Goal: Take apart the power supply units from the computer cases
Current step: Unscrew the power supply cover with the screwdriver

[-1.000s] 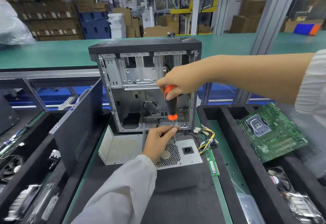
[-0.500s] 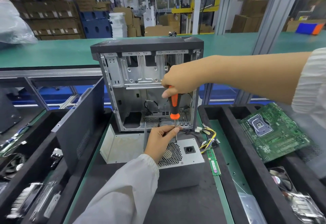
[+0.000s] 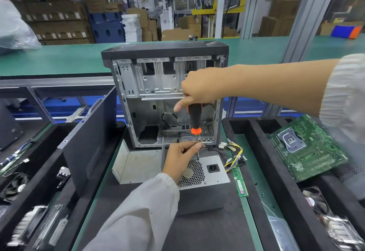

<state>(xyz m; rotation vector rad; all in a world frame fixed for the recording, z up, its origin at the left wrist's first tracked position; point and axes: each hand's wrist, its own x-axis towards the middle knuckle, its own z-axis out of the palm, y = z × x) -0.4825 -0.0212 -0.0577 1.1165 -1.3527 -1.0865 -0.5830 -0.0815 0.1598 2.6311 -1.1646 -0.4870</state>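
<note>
Both hands on screwdriver (image 3: 194,119), tip on power supply (image 3: 205,173).

Green motherboard (image 3: 304,148) lies tilted in the black foam tray (image 3: 256,144) on the right, one edge propped on the tray wall. A fan (image 3: 316,201) sits in the compartment nearer the viewer, partly blurred. A green RAM stick (image 3: 240,181) lies flat on the desk (image 3: 254,197) just beside that tray's left wall. A black side panel (image 3: 88,146) leans upright against the left tray (image 3: 39,181); small loose parts and a fan (image 3: 13,187) lie in that tray, blurred. Behind, a green conveyor belt (image 3: 59,59) runs across. Farther back: stacked cardboard boxes (image 3: 55,9), blue pallets (image 3: 106,25), a clear plastic bag (image 3: 13,27) at far left.
</note>
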